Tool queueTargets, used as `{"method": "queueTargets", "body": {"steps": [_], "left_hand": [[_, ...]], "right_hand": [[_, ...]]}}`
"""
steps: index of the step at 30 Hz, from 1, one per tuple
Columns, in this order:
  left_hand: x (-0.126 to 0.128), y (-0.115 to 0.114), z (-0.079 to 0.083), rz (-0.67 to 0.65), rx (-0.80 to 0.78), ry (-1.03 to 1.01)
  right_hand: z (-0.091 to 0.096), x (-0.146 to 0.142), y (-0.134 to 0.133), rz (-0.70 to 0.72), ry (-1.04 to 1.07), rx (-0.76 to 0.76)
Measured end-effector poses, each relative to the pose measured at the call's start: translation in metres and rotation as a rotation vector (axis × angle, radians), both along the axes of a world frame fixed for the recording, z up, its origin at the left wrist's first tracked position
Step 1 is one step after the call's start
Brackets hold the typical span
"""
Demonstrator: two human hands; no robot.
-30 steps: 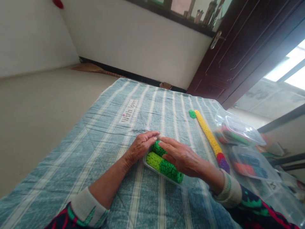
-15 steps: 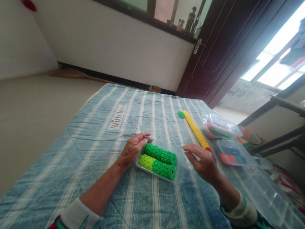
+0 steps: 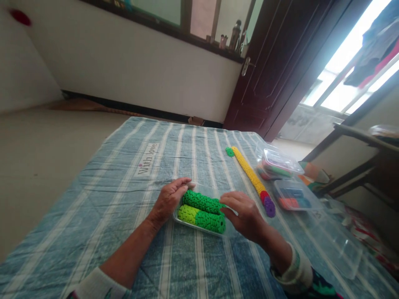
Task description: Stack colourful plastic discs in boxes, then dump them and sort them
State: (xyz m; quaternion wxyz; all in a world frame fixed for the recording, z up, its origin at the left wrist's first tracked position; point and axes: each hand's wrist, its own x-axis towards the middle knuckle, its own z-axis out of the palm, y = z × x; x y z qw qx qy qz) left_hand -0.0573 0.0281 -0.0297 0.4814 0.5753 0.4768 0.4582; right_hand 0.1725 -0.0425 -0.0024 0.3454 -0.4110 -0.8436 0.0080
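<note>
A clear plastic box [image 3: 199,228] rests on the bed, holding two rows of small disc-like pieces. One is a green row [image 3: 202,202]; the other is lime at its left and green at its right, the lime-and-green row [image 3: 187,214]. My left hand [image 3: 170,197] grips the box's left end, thumb by the green row. At the other end, my right hand [image 3: 245,214] has thumb and fingertips closed around the end of the green row. Beyond it lies a long yellow row [image 3: 248,169] with red and purple pieces [image 3: 269,206] at its near end and a green piece [image 3: 230,152] at its far end.
Lidded clear boxes with coloured contents, an upper box [image 3: 282,162] and a lower box [image 3: 294,195], stand at the right. Nearer is a clear plastic container or lid [image 3: 339,249]. Striped bedding [image 3: 124,216] lies beneath everything. A dark red door [image 3: 264,62] stands behind.
My right hand has moved left from beside the box to the end of the green row. The red and purple pieces it covered now show. My left hand stays on the box.
</note>
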Motion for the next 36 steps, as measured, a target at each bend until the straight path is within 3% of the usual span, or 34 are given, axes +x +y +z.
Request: {"method": "queueTargets", "body": {"steps": [6, 13, 21, 29, 36], "left_hand": [[0.0, 0.0, 0.001, -0.01, 0.016, -0.005], [-0.001, -0.002, 0.002, -0.031, 0.004, -0.025], [-0.002, 0.0, 0.001, -0.027, 0.016, -0.001], [-0.002, 0.004, -0.004, -0.027, 0.003, 0.011], [-0.002, 0.005, -0.005, -0.029, 0.007, 0.001]], "right_hand": [[0.002, -0.029, 0.021, -0.205, -0.407, -0.176], [0.007, -0.039, 0.028, -0.213, -0.618, -0.368], [0.009, -0.039, 0.026, -0.246, -0.506, -0.425], [0.011, -0.051, 0.034, -0.255, -0.577, -0.447], [0.024, -0.007, 0.045, -0.34, -0.124, -0.363]]}}
